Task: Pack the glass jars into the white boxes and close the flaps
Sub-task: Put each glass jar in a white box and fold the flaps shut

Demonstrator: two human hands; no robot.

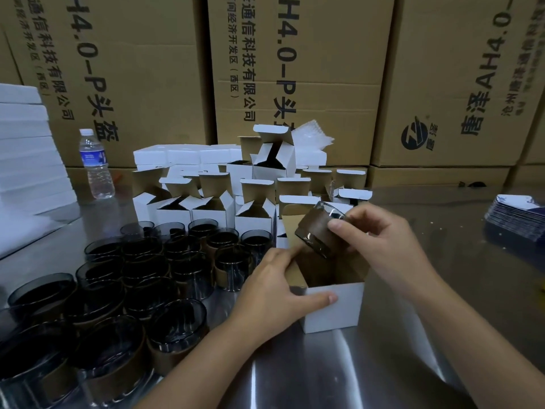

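Jar: a dark glass jar (320, 231) with a brown band is tipped over in the air, just above the open top of the box, not inside it.
Box: a white box (333, 308) stands on the shiny table (383, 364) with its flaps up.
Left hand: the left hand (277, 287) holds the box at its left corner, thumb flat on the front wall, fingers curled over the top edge.
Right hand: the right hand (380, 240) pinches the jar by its side.
In the way: the back flap stands up right behind the jar.
Other jars: many other jars (132, 276) stand close together, left of the box.
Open boxes: a crowd of open boxes (206, 202) waits behind them.
Bottle: a water bottle (95, 163) stands far back on the left.
Cards: a pile of dark cards (513, 216) lies far to the right.
Back: big brown boxes (147, 69) make a wall.
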